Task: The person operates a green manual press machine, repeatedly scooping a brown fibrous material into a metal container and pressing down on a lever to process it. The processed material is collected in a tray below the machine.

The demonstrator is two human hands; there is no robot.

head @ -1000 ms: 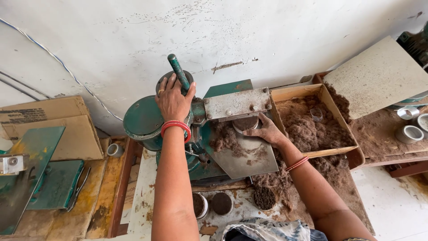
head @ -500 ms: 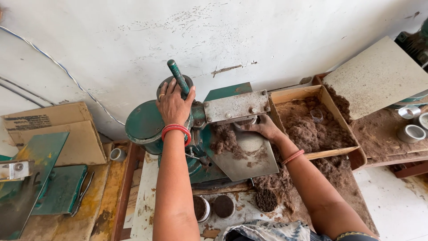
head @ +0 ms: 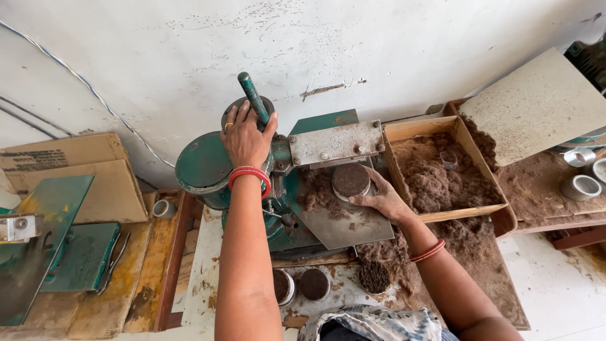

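Note:
A green hand press (head: 208, 165) stands against the white wall. My left hand (head: 245, 140) is wrapped around its green lever handle (head: 254, 100), red bangles at the wrist. Under the grey metal head (head: 334, 144) sits a round cup packed with brown fibre (head: 351, 180) on the grey plate (head: 344, 227). My right hand (head: 382, 201) rests on the plate, fingers touching the cup's right side. Loose brown fibre (head: 315, 192) lies left of the cup.
A wooden tray of brown fibre (head: 435, 177) sits to the right, a flat board (head: 536, 107) leaning above it. Metal cups (head: 581, 187) stand far right. Filled cups (head: 314, 284) lie below the press. Cardboard boxes (head: 69, 170) and green metal parts (head: 38, 252) are left.
The view has drifted slightly. My right hand slid from over the cup to its right side, uncovering the packed top. My left hand stays on the lever.

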